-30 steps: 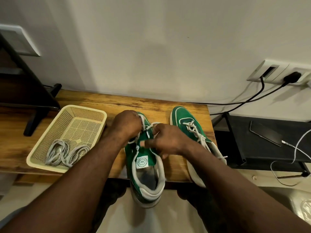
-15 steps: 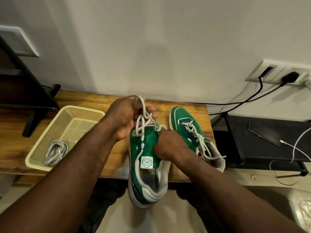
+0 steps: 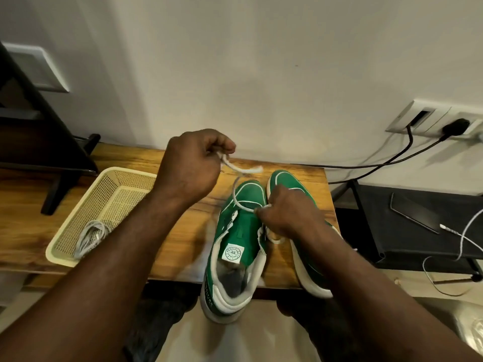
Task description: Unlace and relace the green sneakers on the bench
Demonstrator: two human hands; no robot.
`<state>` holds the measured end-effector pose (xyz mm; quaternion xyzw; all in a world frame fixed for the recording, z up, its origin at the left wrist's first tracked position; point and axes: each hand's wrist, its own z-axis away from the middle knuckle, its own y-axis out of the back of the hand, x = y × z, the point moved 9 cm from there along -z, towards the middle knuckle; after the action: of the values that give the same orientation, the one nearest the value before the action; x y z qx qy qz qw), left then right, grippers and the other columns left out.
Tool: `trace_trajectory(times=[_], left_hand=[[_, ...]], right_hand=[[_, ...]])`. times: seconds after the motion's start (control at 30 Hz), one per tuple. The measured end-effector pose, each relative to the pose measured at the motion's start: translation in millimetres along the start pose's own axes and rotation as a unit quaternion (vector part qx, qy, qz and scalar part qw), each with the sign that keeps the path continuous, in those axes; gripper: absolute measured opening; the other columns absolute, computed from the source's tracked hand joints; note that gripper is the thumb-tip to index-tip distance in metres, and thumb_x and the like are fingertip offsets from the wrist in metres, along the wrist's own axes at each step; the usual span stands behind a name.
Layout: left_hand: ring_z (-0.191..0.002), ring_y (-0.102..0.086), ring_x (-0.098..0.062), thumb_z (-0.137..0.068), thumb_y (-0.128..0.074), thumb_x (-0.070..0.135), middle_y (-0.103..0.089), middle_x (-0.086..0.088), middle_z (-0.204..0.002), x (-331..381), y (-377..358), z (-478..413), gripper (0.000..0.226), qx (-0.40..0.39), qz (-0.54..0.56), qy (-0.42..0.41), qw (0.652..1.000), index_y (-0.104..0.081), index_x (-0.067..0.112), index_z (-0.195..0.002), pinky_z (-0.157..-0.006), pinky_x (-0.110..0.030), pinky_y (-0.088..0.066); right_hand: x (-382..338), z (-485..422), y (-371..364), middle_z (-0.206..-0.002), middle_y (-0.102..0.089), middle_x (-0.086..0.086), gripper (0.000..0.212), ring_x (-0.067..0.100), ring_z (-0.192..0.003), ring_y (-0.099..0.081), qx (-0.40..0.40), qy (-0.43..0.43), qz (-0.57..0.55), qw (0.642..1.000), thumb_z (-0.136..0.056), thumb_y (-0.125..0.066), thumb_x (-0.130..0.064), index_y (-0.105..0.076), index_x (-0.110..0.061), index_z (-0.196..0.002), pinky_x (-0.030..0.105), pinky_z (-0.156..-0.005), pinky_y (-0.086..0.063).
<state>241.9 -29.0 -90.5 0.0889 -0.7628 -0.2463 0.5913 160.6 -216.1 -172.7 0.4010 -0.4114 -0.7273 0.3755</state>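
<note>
The near sneaker (image 3: 235, 246) lies on the worktop (image 3: 190, 239), its heel overhanging the front edge, and the right hand (image 3: 287, 215) closes its grip on the eyelet edge to steady it. Beyond, the raised left hand (image 3: 188, 168) pinches the lace (image 3: 243, 171). The lace looks soft, light and limp, so it is best held near the tip, since slack cord will likely snag in the eyelets.

A basket (image 3: 125, 173) sits left on the worktop (image 3: 183, 244), a coiled cord (image 3: 90, 236) in it; right of it lie the left sneaker (image 3: 245, 223) and right sneaker (image 3: 285, 178), side by side.
</note>
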Motion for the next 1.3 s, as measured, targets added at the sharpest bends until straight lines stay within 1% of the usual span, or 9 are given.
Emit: trace_trajectory(times=[0.13, 0.2, 0.33, 0.57, 0.7, 0.83, 1.0, 1.17, 1.3], left_hand=[[-0.1, -0.073, -0.004, -0.1, -0.059, -0.004, -0.078, 0.009, -0.106, 20.7, -22.3, 6.6, 0.032, -0.07, 0.067, -0.049, 0.994, -0.079, 0.019, -0.108, -0.09, -0.031, -0.062], [-0.099, -0.075, -0.007, -0.1, -0.059, -0.004, -0.077, 0.008, -0.108, 28.3, -30.1, 10.3, 0.031, -0.082, 0.104, -0.055, 0.99, -0.077, 0.018, -0.113, -0.087, -0.029, -0.062], [-0.089, -0.074, -0.002, -0.098, -0.069, 0.007, -0.075, 0.014, -0.109, 25.9, -19.9, 7.7, 0.029, -0.011, 0.028, -0.057, 0.998, -0.074, 0.028, -0.118, -0.08, -0.029, -0.062], [-0.068, -0.07, -0.003, -0.086, -0.086, 0.024, -0.072, 0.012, -0.079, -14.3, -9.3, -0.7, 0.011, -0.029, -0.109, 0.04, 0.993, -0.076, 0.027, -0.091, -0.071, -0.031, -0.06], [-0.066, -0.072, -0.009, -0.088, -0.085, 0.025, -0.075, 0.007, -0.073, -17.8, -15.5, -1.3, 0.007, -0.032, -0.012, 0.087, 0.996, -0.079, 0.023, -0.086, -0.062, -0.027, -0.056], [-0.073, -0.074, -0.015, -0.096, -0.074, 0.014, -0.081, -0.002, -0.089, -31.4, -9.0, 1.6, 0.006, 0.028, 0.221, 0.178, 0.959, -0.079, 0.014, -0.099, -0.068, -0.03, -0.06], [-0.061, -0.064, -0.001, -0.096, -0.073, 0.014, -0.08, 0.0, -0.087, -33.7, 2.1, -1.4, 0.006, 0.063, 0.205, 0.167, 0.962, -0.078, 0.015, -0.099, -0.053, -0.017, -0.048], [-0.069, -0.069, -0.004, -0.095, -0.075, 0.012, -0.08, -0.003, -0.089, 0.1, -36.2, 6.1, 0.006, -0.096, 0.158, 0.075, 0.98, -0.078, 0.012, -0.1, -0.053, -0.016, -0.047], [-0.056, -0.061, -0.006, -0.096, -0.076, 0.021, -0.075, -0.002, -0.075, 5.8, -40.7, 6.4, 0.008, -0.091, 0.11, 0.043, 0.989, -0.078, 0.015, -0.092, -0.054, -0.023, -0.049]], right_hand=[[-19.9, 1.7, 41.9, -0.131, -0.066, -0.012, 0.063, 0.011, -0.115, -0.064, 0.082, 0.119, -0.282, 0.948, -0.083, -0.084, -0.041, -0.054, -0.031, -0.138, 0.037, -0.093, -0.056], [-33.0, 5.4, 46.6, -0.123, -0.072, -0.015, 0.055, 0.004, -0.111, -0.068, 0.04, 0.182, -0.361, 0.914, -0.085, -0.085, -0.027, -0.059, -0.033, -0.133, 0.034, -0.094, -0.057], [-34.7, 3.3, 39.2, -0.082, -0.078, 0.001, 0.008, 0.016, -0.068, -0.074, 0.006, 0.189, -0.333, 0.924, -0.097, -0.075, -0.022, -0.071, -0.022, -0.104, 0.035, -0.069, -0.06], [22.5, -9.2, 82.7, -0.064, -0.058, -0.008, 0.023, 0.008, -0.056, -0.049, 0.14, 0.122, -0.503, 0.844, -0.094, -0.077, -0.026, -0.07, -0.004, -0.09, 0.031, -0.054, -0.044], [26.9, -5.4, 87.9, -0.07, -0.067, -0.012, 0.02, 0.003, -0.065, -0.055, 0.261, 0.102, -0.362, 0.889, -0.09, -0.08, -0.036, -0.072, -0.022, -0.08, 0.026, -0.065, -0.046], [27.5, -17.6, 70.1, -0.072, -0.068, -0.01, 0.019, 0.009, -0.073, -0.064, 0.206, 0.064, -0.218, 0.952, -0.091, -0.078, -0.036, -0.071, -0.022, -0.079, 0.029, -0.068, -0.05], [31.1, -14.5, 65.5, -0.095, -0.072, -0.003, 0.01, 0.023, -0.091, -0.067, 0.203, 0.02, -0.073, 0.976, -0.087, -0.067, -0.018, -0.072, -0.025, -0.091, 0.037, -0.077, -0.056], [-23.6, 7.2, 62.3, -0.122, -0.072, -0.013, 0.039, 0.006, -0.116, -0.065, 0.129, 0.204, -0.308, 0.92, -0.09, -0.075, -0.02, -0.068, -0.028, -0.128, 0.036, -0.102, -0.054], [-42.7, 8.8, 45.2, -0.099, -0.079, 0.003, 0.021, 0.024, -0.088, -0.077, 0.037, 0.242, -0.378, 0.893, -0.1, -0.069, -0.014, -0.071, -0.018, -0.121, 0.053, -0.089, -0.061]])
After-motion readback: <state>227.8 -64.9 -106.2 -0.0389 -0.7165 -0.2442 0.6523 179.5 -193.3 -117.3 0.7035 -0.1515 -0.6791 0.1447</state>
